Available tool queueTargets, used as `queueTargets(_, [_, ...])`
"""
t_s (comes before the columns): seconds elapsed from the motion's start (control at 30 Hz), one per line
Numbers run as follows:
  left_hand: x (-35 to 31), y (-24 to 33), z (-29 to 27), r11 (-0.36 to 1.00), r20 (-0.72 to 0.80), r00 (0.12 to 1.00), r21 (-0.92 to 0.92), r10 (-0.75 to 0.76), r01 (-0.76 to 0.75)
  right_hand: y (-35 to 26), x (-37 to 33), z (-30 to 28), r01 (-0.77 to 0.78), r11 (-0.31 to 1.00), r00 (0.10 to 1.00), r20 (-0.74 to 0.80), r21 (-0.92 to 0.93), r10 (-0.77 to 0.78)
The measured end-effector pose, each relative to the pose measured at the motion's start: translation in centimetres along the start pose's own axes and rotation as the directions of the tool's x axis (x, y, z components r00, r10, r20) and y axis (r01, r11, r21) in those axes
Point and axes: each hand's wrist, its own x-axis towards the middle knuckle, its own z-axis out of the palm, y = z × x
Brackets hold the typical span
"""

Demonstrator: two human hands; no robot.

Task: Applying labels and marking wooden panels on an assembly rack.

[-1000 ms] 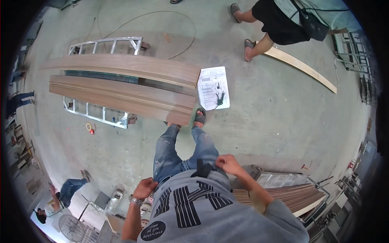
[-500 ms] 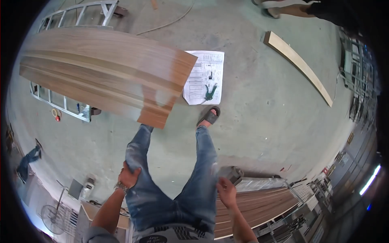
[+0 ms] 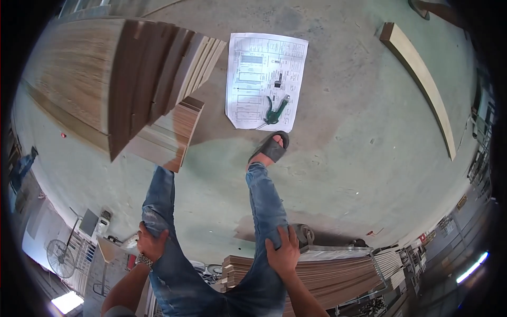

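From the head view I see my left hand (image 3: 151, 244) and right hand (image 3: 283, 254) lying open on my jeans (image 3: 264, 201), holding nothing; the stacked wooden boards (image 3: 113, 79) sit untouched ahead-left, beside the paper sheet (image 3: 264, 79).

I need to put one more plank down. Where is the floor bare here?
Bare concrete lies between the paper sheet and the long plank at right, and below the sandal. The left is crowded by stacked boards; another board pile fills the lower right.
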Motion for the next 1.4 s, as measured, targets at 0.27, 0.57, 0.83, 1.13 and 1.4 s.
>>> queueTargets(0.27, [0.2,-0.5,1.2,0.998,-0.002,0.999,0.024,0.05,-0.05,-0.2,0.1,0.1,-0.039,0.999,0.999,0.011,0.013,0.038])
queueTargets(0.57, [0.5,-1.0,1.3,0.999,0.011,0.999,0.011,0.05,-0.05,-0.6,0.0,0.5,-0.036,0.999,0.999,0.003,0.008,0.036])
queueTargets(0.83, [0.7,-1.6,2.4,0.993,-0.063,0.991,0.019,0.116,-0.115,-0.4,-0.2,1.2,0.029,0.998,1.0,-0.01,-0.056,-0.029])
queueTargets(1.13, [0.6,-1.2,1.6,0.998,0.01,0.998,-0.032,0.062,-0.062,-1.1,-0.1,1.1,0.017,0.998,1.0,-0.01,-0.068,-0.018])
queueTargets(1.4, [0.6,-0.7,0.4,0.998,0.03,0.998,-0.035,0.05,-0.049,-1.4,-0.1,1.3,0.003,0.997,1.0,-0.028,-0.08,-0.005])
